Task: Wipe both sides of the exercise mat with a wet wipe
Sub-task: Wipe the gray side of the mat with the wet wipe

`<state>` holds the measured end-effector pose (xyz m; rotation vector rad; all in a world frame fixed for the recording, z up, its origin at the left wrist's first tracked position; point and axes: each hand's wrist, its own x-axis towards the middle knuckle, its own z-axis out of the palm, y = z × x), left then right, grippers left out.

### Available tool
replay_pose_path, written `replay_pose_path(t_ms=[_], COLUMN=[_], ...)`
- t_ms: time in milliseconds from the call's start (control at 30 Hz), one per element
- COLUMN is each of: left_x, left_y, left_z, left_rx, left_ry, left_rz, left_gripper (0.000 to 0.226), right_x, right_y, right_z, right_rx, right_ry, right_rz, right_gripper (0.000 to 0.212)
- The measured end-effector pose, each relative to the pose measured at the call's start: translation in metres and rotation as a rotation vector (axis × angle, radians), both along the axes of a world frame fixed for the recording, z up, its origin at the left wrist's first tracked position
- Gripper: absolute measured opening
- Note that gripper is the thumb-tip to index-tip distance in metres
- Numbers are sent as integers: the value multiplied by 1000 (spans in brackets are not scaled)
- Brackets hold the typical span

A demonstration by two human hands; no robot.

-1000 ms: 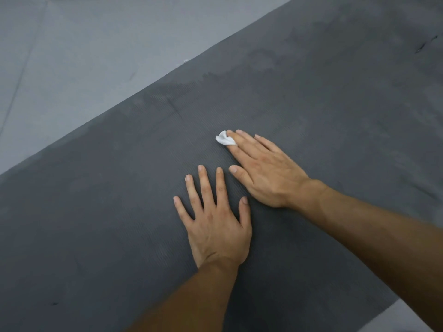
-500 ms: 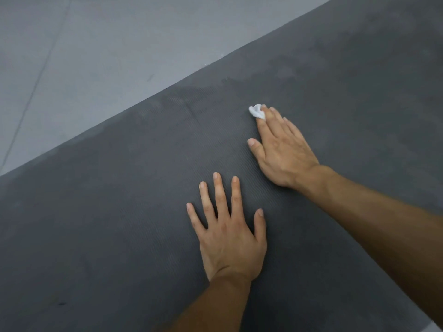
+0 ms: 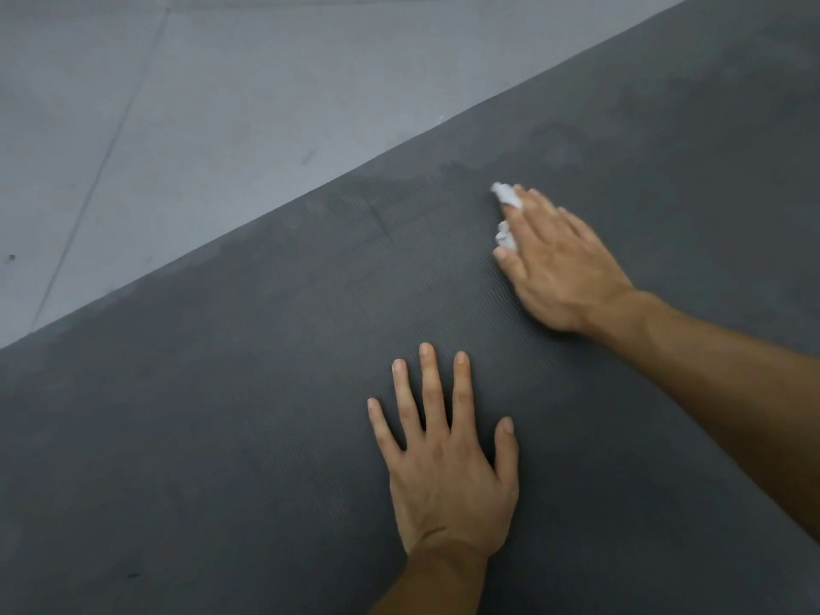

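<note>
Half the wipe hides under right hand's straight fingers; left hand's lie spread.

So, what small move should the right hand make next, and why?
Probably pull the wipe back toward the left hand: the right hand presses it near the far edge of the mat, where damp streaks already show, while the nearer part looks dry.

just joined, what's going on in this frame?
A person is wiping a dark grey exercise mat spread on a grey floor. The right hand presses a crumpled white wet wipe onto the mat with fairly straight fingers, near the far edge. The left hand lies flat on the mat, fingers spread, closer to the person. Darker damp-looking patches show along that far edge.
</note>
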<state>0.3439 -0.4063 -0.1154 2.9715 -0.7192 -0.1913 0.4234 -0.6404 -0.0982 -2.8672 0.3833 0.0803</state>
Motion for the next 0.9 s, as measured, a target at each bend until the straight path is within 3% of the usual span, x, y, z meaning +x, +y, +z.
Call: replay_pose_path(t_ms=[233, 467, 567, 900], left_x=[1, 3, 4, 4], left_y=[1, 0, 0, -2], left_z=[1, 1, 1, 6], left_rx=[1, 10, 6, -25], left_ry=[3, 15, 16, -19], left_rz=[-7, -11, -13, -8], left_gripper=[75, 72, 71, 74], right_x=[12, 25, 24, 26], right_y=[-7, 76, 78, -13], right_z=[3, 5, 4, 7], right_rx=[62, 108, 84, -11], right_ry=[35, 29, 28, 64], right_rz=[-172, 277, 343, -80], right_gripper=[69, 80, 74, 71])
